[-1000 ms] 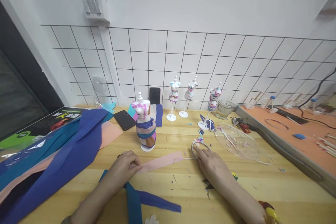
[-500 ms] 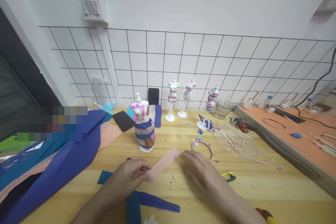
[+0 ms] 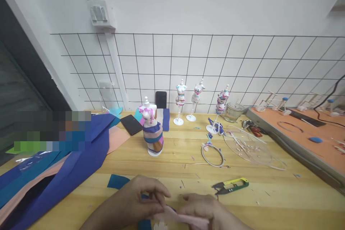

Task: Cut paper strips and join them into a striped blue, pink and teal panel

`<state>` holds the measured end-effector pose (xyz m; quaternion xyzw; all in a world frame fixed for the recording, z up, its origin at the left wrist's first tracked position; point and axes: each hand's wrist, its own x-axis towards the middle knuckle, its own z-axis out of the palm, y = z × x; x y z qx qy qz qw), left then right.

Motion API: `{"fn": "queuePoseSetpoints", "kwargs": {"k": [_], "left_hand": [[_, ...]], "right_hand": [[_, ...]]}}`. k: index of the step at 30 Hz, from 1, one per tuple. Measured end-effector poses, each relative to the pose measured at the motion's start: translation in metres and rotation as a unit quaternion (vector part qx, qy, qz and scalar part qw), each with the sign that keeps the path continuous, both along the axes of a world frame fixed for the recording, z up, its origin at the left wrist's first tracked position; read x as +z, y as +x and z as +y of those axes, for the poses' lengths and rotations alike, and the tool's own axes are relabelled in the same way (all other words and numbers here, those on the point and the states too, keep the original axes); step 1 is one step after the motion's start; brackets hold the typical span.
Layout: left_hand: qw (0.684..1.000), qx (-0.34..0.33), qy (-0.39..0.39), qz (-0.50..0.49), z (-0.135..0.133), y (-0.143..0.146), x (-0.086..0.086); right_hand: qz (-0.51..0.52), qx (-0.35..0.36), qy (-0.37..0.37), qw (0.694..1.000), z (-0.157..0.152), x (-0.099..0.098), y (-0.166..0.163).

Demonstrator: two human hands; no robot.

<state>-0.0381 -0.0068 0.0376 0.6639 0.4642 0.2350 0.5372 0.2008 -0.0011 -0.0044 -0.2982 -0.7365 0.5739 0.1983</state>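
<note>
Both of my hands are low at the near edge of the wooden table (image 3: 269,201), close together. My left hand (image 3: 137,201) and my right hand (image 3: 201,208) pinch a pink fabric strip (image 3: 179,218) between their closed fingers. A teal fabric piece (image 3: 117,181) lies just left of my left hand. A yellow-green thread snip (image 3: 231,185) rests on the table right of my right hand. Farther back stands a small mannequin (image 3: 152,131) wrapped in blue, pink and brown bands.
Large blue and pink cloth sheets (image 3: 67,161) cover the table's left. A white wire ring (image 3: 212,155), a clear plastic tray (image 3: 250,147), a glass jar (image 3: 233,111), three small mannequins (image 3: 194,99) and two phones (image 3: 132,124) sit toward the grid wall. An orange board (image 3: 309,133) lies at right.
My right hand left the wire ring and came to the pink strip. Both hands drew the strip toward me to the table's near edge. The thread snip now shows uncovered.
</note>
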Motion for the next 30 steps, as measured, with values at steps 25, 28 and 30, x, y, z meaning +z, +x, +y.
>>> {"fn": "queuePoseSetpoints", "kwargs": {"k": [25,28,30], "left_hand": [[0.992,0.114,0.053,-0.007,0.033,-0.028,-0.047],[0.987,0.131,0.082,0.044,0.035,-0.03,-0.051],[0.981,0.15,0.1,0.073,0.037,-0.032,-0.053]], "right_hand": [[-0.186,-0.06,0.504,0.841,0.04,-0.012,0.036],[-0.201,-0.053,0.492,0.845,0.036,-0.016,0.031],[-0.205,-0.05,0.488,0.847,0.032,-0.018,0.026]]}}
